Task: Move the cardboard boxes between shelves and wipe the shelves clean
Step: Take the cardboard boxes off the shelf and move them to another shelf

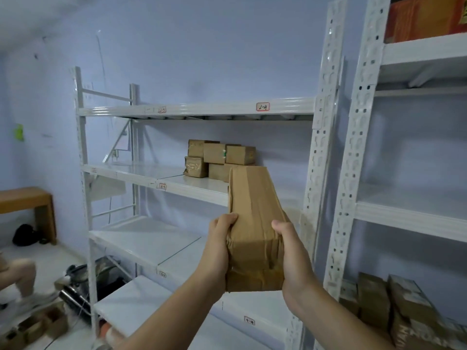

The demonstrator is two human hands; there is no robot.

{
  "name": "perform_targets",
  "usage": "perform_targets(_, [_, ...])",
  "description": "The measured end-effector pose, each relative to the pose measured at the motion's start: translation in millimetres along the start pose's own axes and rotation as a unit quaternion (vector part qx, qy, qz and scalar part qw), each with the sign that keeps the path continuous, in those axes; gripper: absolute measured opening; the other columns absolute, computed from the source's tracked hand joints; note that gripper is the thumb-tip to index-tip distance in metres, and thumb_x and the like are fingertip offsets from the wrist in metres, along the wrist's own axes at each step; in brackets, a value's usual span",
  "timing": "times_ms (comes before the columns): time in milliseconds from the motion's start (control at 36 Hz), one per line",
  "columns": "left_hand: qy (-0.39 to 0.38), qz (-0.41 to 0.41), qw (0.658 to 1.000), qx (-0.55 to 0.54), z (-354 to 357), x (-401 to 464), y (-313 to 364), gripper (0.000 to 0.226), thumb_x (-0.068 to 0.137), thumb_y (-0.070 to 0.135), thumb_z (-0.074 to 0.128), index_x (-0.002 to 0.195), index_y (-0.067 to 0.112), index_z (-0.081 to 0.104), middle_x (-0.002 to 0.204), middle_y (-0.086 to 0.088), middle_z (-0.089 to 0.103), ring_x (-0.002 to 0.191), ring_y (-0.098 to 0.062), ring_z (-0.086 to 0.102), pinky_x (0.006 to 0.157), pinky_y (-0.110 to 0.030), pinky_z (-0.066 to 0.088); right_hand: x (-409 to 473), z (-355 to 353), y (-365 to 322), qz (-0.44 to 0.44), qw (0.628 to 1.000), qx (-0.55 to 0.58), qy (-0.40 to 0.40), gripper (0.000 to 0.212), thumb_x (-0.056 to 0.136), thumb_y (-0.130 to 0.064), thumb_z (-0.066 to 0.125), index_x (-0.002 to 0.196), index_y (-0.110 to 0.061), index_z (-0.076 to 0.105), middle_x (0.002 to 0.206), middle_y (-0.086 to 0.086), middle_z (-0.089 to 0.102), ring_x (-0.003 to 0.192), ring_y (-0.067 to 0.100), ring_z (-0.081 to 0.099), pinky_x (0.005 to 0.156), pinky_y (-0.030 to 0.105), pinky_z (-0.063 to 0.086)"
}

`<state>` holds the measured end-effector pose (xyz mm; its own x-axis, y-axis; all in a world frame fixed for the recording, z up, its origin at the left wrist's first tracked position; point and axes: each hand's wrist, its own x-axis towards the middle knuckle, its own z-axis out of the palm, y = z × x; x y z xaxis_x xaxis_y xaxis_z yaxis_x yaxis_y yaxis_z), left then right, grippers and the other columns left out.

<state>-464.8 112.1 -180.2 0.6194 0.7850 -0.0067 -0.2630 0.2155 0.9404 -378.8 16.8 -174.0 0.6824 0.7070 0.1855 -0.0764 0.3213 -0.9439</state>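
Here, held up in front of the white shelving unit (202, 108): a long cardboard box (255, 223) wrapped in brown tape, tilted so that its far end points up and away; gripped at its near end from both sides; left hand (219, 246) on the left face with the thumb curled over the top edge, right hand (293, 251) on the right face with the thumb on top as well; so a closed grip on the box on both sides, the other fingers hidden behind the cardboard. Behind it, on the second shelf (141, 173) from the top, toward its right half: a small stack of cardboard boxes (219, 157), two layers high, pushed near the wall; partly covered by the raised box. Above, the top shelf with a handwritten label (262, 106); below, two more white shelves. At right, a second rack (353, 147) just beside the first; on its top level a reddish carton (424, 18); at its bottom more taped boxes (394, 306) standing close together. At far left, a wooden tabletop (25, 198) against the wall, a dark bag (26, 234) on the floor under it; the blurred things on the floor at lower left possibly boxes and cables, not clear enough to tell.
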Motion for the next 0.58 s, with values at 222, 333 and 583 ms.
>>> perform_targets(222, [-0.016, 0.0, 1.0, 0.015, -18, 75, 10, 0.051, 0.084, 0.066, 0.06, 0.117, 0.028, 0.068, 0.11, -0.012, 0.075, 0.097, -0.031, 0.075, 0.076, -0.047, 0.062, 71, 24, 24, -0.008, 0.999, -0.019, 0.033, 0.028, 0.098, -0.049, 0.049, 0.121, -0.042, 0.064, 0.109, -0.001, 0.073, 0.096, 0.019, 0.072, 0.071, 0.039, 0.06])
perform_targets(333, [-0.034, 0.002, 0.999, 0.038, -12, 122, 20, 0.048, 0.088, 0.063, 0.058, 0.118, 0.027, 0.068, 0.108, -0.012, 0.076, 0.096, -0.03, 0.075, 0.069, -0.041, 0.06, 120, 25, 29, -0.023, 0.998, -0.033, 0.048, 0.032, 0.099, -0.051, 0.047, 0.126, -0.042, 0.06, 0.114, -0.002, 0.07, 0.1, 0.018, 0.07, 0.071, 0.037, 0.057])
perform_targets(583, [-0.085, -0.007, 0.995, 0.049, 12, 234, 36, 0.045, 0.094, 0.055, 0.056, 0.115, 0.019, 0.073, 0.099, -0.013, 0.078, 0.096, -0.033, 0.075, 0.079, -0.044, 0.061, 224, 16, 24, -0.039, 0.992, -0.1, 0.061, 0.029, 0.088, -0.055, 0.066, 0.115, -0.045, 0.06, 0.109, -0.005, 0.071, 0.098, 0.019, 0.071, 0.087, 0.049, 0.061])
